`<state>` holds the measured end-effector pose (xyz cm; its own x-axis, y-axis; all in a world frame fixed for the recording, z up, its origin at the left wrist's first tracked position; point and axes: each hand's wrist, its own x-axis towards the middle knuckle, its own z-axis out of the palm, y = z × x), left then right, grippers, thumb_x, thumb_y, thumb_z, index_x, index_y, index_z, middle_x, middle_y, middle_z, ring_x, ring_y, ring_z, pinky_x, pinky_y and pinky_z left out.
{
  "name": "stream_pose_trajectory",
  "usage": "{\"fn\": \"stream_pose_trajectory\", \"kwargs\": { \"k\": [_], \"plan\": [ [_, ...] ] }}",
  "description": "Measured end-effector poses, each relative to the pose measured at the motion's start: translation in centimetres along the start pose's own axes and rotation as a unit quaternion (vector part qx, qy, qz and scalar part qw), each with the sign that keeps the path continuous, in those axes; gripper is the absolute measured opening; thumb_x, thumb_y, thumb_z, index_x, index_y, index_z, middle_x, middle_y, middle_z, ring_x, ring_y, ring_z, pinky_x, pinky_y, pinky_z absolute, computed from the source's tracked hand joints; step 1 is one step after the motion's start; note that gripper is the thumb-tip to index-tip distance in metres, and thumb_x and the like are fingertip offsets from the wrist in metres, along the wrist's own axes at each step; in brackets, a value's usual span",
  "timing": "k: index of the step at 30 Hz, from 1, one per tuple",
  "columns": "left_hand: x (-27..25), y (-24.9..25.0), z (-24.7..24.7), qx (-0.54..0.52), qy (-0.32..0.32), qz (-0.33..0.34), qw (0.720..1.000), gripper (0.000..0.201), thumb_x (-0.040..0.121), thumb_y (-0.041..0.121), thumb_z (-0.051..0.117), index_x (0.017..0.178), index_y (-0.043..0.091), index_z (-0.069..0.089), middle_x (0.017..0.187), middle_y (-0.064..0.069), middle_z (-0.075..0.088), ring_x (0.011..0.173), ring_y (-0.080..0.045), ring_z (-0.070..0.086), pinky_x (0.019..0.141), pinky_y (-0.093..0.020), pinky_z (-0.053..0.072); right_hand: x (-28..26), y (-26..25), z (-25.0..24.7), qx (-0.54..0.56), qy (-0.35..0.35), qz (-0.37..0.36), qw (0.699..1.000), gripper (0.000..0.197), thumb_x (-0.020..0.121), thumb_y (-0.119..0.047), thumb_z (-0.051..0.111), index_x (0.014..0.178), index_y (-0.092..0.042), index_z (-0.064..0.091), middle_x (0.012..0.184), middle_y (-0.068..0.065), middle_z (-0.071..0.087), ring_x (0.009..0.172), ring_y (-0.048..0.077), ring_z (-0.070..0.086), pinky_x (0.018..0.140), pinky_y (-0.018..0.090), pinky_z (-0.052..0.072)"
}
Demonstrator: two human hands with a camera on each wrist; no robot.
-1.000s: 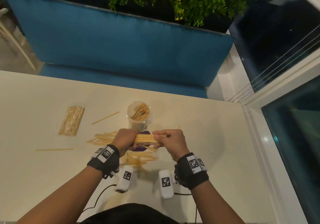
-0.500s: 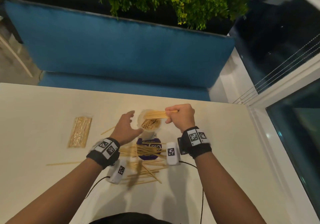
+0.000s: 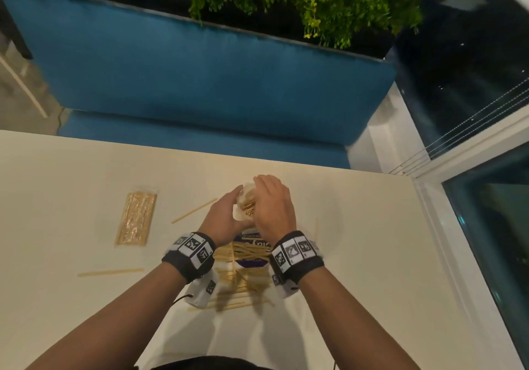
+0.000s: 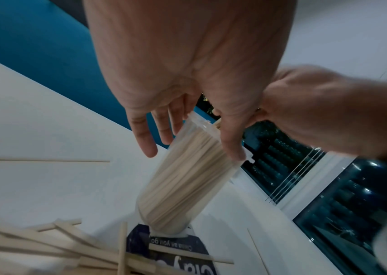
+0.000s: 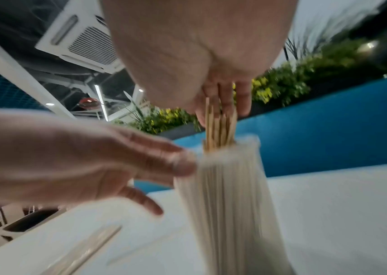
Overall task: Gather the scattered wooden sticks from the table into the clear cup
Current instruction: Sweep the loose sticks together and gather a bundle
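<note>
The clear cup [image 3: 243, 215] stands mid-table, packed with wooden sticks [image 4: 182, 186]. My left hand [image 3: 226, 216] lies against its left side; in the left wrist view its straight fingers [image 4: 148, 147] and thumb flank the cup's upper wall. My right hand [image 3: 272, 203] is over the cup's mouth. In the right wrist view it pinches a bundle of sticks [image 5: 220, 126] whose lower ends are inside the cup [image 5: 229, 195]. A pile of loose sticks [image 3: 243, 278] lies between my wrists.
The pile partly covers a purple printed card [image 3: 252, 260]. Single sticks lie left of the cup [image 3: 194, 210], at the near left [image 3: 110, 272] and right of my right hand [image 3: 315, 230]. A wrapped stick packet [image 3: 136, 217] lies left. A blue bench [image 3: 200, 83] runs behind the table.
My right hand carried the bundle from the pile up to the cup and turned it upright into the mouth. My left hand let go of the bundle and moved to the cup's side.
</note>
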<state>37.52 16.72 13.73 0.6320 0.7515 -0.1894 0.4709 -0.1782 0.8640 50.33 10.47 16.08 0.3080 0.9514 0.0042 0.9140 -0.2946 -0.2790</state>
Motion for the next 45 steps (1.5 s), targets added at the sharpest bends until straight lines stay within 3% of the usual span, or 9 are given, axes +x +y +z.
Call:
{"fn": "stream_pose_trajectory", "kwargs": {
  "k": [4,12,16,20,25,29,34,40,45],
  "plan": [
    [0.1,-0.5,0.1,0.007,-0.002,-0.012,1.000,0.086,0.080,0.024,0.078,0.154,0.018,0.035,0.151,-0.001,0.050,0.134,-0.018,0.051,0.112,-0.037,0.042,-2.3,0.1,3.2,0.058,0.028,-0.007,0.998,0.057,0.110,-0.035,0.019,0.162,-0.014,0.026,0.172,-0.001,0.013,0.159,0.011,0.001,0.129,0.047,0.004],
    [0.1,-0.9,0.3,0.004,-0.006,-0.009,1.000,0.085,0.079,0.022,0.078,0.153,0.024,0.037,0.148,0.003,0.054,0.132,-0.016,0.053,0.109,-0.034,0.044,-4.6,-0.5,3.7,0.120,0.078,-0.042,0.989,0.054,0.110,-0.021,0.032,0.162,-0.012,0.025,0.171,-0.001,0.019,0.158,0.009,0.008,0.126,0.052,0.014],
    [0.1,-0.8,0.3,0.004,-0.002,-0.010,1.000,0.089,0.077,0.033,0.084,0.152,0.022,0.038,0.144,0.002,0.056,0.128,-0.015,0.054,0.105,-0.031,0.043,-4.6,-0.4,2.7,0.156,0.149,-0.009,0.976,0.057,0.106,-0.013,0.045,0.161,-0.009,0.028,0.171,0.002,0.018,0.158,0.013,0.010,0.129,0.043,0.011],
    [0.1,-0.9,0.5,-0.002,0.005,-0.009,1.000,0.080,0.081,0.026,0.081,0.150,0.024,0.040,0.141,0.003,0.058,0.125,-0.014,0.055,0.100,-0.027,0.043,-4.3,-0.2,4.0,0.114,0.041,0.029,0.992,0.060,0.111,-0.037,0.024,0.165,-0.012,0.013,0.173,0.000,0.003,0.158,0.008,-0.007,0.129,0.048,0.005],
    [0.3,-1.3,0.5,0.016,0.000,-0.019,1.000,0.081,0.083,0.018,0.077,0.153,0.025,0.037,0.144,0.001,0.056,0.131,-0.016,0.053,0.093,-0.021,0.043,-4.1,-0.4,3.8,0.133,0.081,0.002,0.988,0.057,0.110,-0.031,0.030,0.163,-0.011,0.023,0.172,0.002,0.015,0.158,0.008,0.003,0.130,0.042,0.003],
    [0.4,-1.8,0.6,0.014,-0.006,-0.017,1.000,0.079,0.086,0.010,0.070,0.154,0.027,0.035,0.144,-0.002,0.056,0.128,-0.017,0.055,0.079,-0.007,0.040,-3.5,-0.6,3.9,0.049,-0.001,-0.044,0.998,0.059,0.110,-0.040,0.017,0.163,-0.014,0.025,0.171,0.000,0.020,0.158,0.010,0.007,0.128,0.047,0.003],
    [0.2,-1.1,0.3,-0.005,-0.002,-0.006,1.000,0.078,0.082,0.023,0.080,0.150,0.025,0.041,0.135,0.001,0.062,0.123,-0.015,0.057,0.092,-0.022,0.042,-3.9,-0.1,2.8,0.067,0.124,-0.027,0.990,0.049,0.107,-0.027,0.032,0.142,-0.005,0.058,0.152,0.009,0.053,0.149,0.020,0.036,0.127,0.047,0.016],
    [0.0,-0.9,0.3,0.005,-0.005,-0.012,1.000,0.080,0.083,0.020,0.079,0.152,0.025,0.039,0.138,-0.001,0.061,0.129,-0.018,0.055,0.085,-0.017,0.043,-3.9,0.5,4.1,0.045,-0.001,-0.001,0.999,0.063,0.109,-0.044,0.014,0.164,-0.013,0.015,0.173,0.001,0.007,0.159,0.012,-0.003,0.128,0.048,0.007],
    [-0.1,-0.9,0.2,0.010,-0.005,-0.005,1.000,0.083,0.081,0.030,0.081,0.152,0.026,0.038,0.138,0.001,0.061,0.127,-0.017,0.056,0.087,-0.017,0.044,-4.4,1.0,3.5,0.077,0.007,-0.004,0.997,0.062,0.109,-0.041,0.014,0.165,-0.016,0.008,0.173,-0.003,0.000,0.157,0.006,-0.011,0.129,0.044,0.001]
  ]
}}
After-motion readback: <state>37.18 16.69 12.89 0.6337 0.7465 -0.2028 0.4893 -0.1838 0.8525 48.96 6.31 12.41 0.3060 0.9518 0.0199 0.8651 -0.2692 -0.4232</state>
